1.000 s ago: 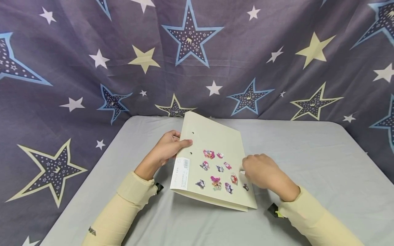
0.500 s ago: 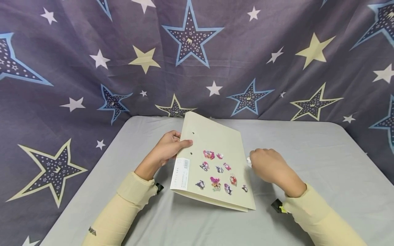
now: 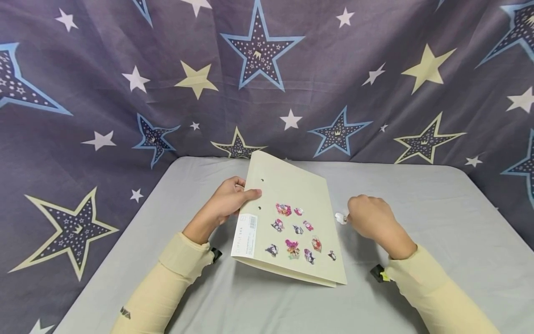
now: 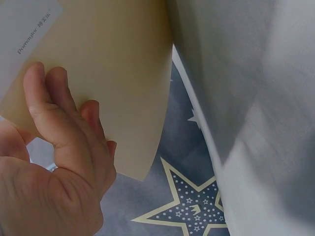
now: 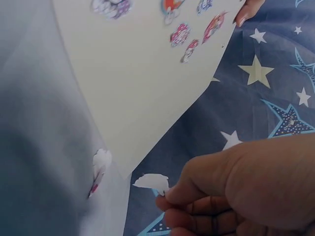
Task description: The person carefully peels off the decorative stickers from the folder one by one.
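Ten stickers [image 3: 292, 249] dot one cream folder [image 3: 289, 221], tilted over the worktop [image 3: 434, 222], gripped by the fingers of the left hand [image 3: 229, 200]. Just beside it, the right hand's [image 3: 372, 222] fingers pinch one white scrap [image 3: 340, 218].

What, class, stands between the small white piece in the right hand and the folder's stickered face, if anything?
Nothing visible does. The right hand pinches the small white piece beside the folder, with no other object between them in either view. The left hand holds the opposite edge, off that path.
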`<state>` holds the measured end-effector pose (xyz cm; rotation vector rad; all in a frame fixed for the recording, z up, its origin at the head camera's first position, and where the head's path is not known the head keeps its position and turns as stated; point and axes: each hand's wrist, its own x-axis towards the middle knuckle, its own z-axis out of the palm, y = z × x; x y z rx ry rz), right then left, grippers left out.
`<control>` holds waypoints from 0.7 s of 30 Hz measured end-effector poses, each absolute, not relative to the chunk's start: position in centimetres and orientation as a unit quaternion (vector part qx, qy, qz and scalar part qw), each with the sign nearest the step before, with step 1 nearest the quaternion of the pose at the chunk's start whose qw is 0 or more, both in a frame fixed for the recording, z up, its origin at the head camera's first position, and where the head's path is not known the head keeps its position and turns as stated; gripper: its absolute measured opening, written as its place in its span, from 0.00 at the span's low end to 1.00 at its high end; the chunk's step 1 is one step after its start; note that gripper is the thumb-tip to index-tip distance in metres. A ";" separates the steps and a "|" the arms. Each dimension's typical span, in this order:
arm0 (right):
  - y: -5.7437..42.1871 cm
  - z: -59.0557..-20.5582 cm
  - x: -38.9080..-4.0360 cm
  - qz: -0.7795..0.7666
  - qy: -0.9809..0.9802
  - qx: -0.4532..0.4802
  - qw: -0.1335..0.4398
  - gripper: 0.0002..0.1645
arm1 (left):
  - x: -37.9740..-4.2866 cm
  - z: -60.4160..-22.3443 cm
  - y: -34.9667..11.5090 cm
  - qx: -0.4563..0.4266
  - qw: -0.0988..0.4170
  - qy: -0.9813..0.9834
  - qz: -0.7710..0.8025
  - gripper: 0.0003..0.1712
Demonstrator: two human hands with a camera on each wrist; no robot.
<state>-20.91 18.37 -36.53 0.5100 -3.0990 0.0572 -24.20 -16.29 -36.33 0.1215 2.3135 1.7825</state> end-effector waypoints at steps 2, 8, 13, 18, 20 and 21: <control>18.4 -36.6 -21.1 0.015 -0.987 0.159 -0.004 0.12 | -24.2 -36.3 -16.3 0.041 0.109 0.788 0.605 0.24; 18.7 -36.9 -21.4 0.011 -0.988 0.150 -0.022 0.12 | -24.3 -36.3 -16.3 0.041 0.110 0.787 0.605 0.23; 18.8 -36.9 -21.5 0.016 -0.989 0.144 -0.029 0.13 | -24.2 -36.2 -16.2 0.039 0.111 0.786 0.606 0.23; 18.7 -36.8 -21.6 0.019 -0.989 0.141 -0.036 0.12 | -24.2 -36.2 -16.2 0.037 0.109 0.787 0.606 0.23; 18.8 -36.8 -21.6 0.019 -0.989 0.141 -0.036 0.12 | -24.3 -36.3 -16.2 0.037 0.109 0.786 0.607 0.23; 18.7 -36.8 -21.6 0.019 -0.989 0.141 -0.035 0.12 | -24.3 -36.3 -16.2 0.038 0.109 0.787 0.606 0.23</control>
